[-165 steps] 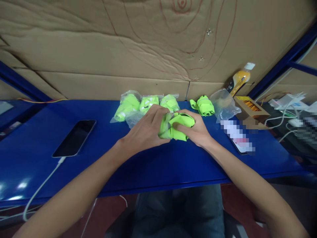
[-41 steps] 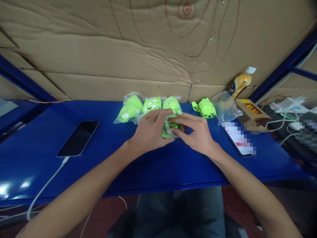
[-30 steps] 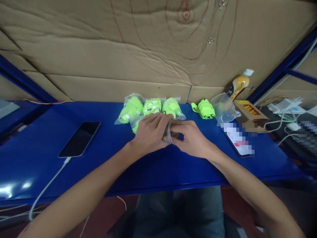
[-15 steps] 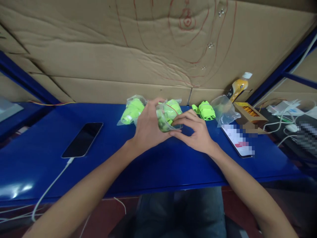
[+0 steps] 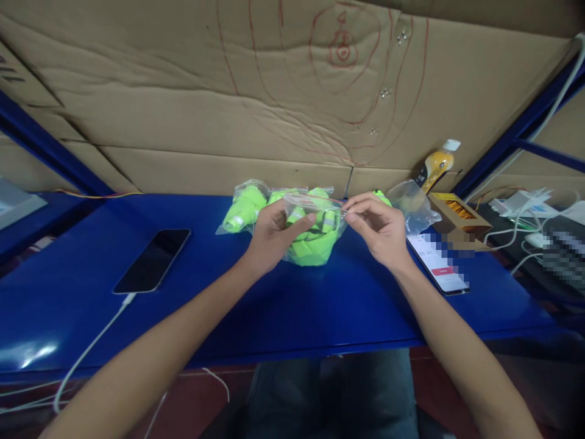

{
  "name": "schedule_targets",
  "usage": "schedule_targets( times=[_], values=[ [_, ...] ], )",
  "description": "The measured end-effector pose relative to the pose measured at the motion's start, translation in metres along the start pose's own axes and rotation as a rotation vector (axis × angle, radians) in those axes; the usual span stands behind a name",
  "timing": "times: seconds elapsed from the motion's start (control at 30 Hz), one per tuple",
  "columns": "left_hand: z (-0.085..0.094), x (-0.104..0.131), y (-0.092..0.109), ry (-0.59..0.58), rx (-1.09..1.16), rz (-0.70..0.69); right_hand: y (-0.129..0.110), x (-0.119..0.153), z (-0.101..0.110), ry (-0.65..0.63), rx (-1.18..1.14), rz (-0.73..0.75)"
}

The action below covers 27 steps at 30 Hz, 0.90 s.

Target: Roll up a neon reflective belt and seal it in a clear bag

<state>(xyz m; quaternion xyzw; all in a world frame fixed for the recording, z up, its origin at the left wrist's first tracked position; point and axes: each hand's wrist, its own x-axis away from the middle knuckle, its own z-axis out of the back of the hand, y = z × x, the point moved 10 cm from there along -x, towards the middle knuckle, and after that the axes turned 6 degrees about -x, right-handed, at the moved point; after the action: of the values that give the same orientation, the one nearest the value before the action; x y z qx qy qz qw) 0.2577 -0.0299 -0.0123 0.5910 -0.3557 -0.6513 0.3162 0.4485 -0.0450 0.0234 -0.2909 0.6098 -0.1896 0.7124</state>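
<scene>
Between my hands is a clear zip bag [image 5: 315, 247] with folded neon-yellow fabric inside, grey reflective bands showing on it. My left hand [image 5: 274, 235] grips the bag's left side, thumb laid across the front. At the top right corner, my right hand [image 5: 379, 228] pinches the bag's edge between thumb and fingers. Just behind and left lies another bagged neon bundle [image 5: 247, 208]. More neon fabric in plastic shows partly behind the held bag. A loose neon roll [image 5: 382, 197] is mostly hidden by my right hand.
A dark phone [image 5: 153, 261] on a white cable lies left on the blue table [image 5: 219, 323]. To the right are a lit phone [image 5: 439, 265], an empty plastic bag [image 5: 414, 204], an orange-labelled bottle [image 5: 436, 167] and an open cardboard box [image 5: 459, 213]. Cardboard [image 5: 183, 116] stands behind.
The bag has turned so its broad front faces me with its top edge up. My left thumb has come across its front, and my right hand has shifted right and up to its corner.
</scene>
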Motion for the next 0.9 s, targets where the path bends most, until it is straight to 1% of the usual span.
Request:
schedule_targets(
  times=[0.1, 0.17, 0.2, 0.3, 0.37, 0.4, 0.5, 0.6, 0.73, 0.8, 0.9],
  values=[
    [0.005, 0.003, -0.010, 0.067, -0.008, 0.033, 0.004, 0.000, 0.005, 0.087, 0.011, -0.040],
    [0.007, 0.004, -0.015, 0.093, -0.012, 0.053, 0.011, 0.003, 0.006, 0.122, -0.039, -0.108],
    [0.009, 0.005, -0.016, 0.107, -0.019, 0.055, 0.016, 0.004, 0.004, 0.119, -0.074, -0.155],
    [0.012, 0.006, -0.012, 0.141, -0.075, 0.027, 0.030, 0.008, -0.006, 0.021, -0.116, -0.306],
    [0.013, 0.006, -0.007, 0.159, -0.116, 0.003, 0.034, 0.010, -0.010, -0.032, -0.078, -0.350],
    [0.013, 0.006, -0.004, 0.170, -0.138, -0.011, 0.033, 0.010, -0.009, -0.030, -0.055, -0.347],
    [0.014, 0.006, 0.007, 0.192, -0.213, -0.056, 0.029, 0.010, -0.003, 0.037, 0.003, -0.278],
    [0.012, 0.006, 0.013, 0.179, -0.242, -0.085, 0.029, 0.015, -0.003, 0.071, 0.052, -0.235],
    [0.007, 0.008, 0.000, 0.109, -0.141, -0.003, 0.035, 0.021, -0.006, 0.081, 0.032, -0.235],
    [0.008, 0.009, -0.005, 0.132, -0.088, 0.027, 0.037, 0.022, -0.005, 0.099, 0.020, -0.231],
    [0.011, 0.011, -0.007, 0.185, -0.034, 0.032, 0.042, 0.024, 0.000, 0.151, 0.032, -0.238]
  ],
)
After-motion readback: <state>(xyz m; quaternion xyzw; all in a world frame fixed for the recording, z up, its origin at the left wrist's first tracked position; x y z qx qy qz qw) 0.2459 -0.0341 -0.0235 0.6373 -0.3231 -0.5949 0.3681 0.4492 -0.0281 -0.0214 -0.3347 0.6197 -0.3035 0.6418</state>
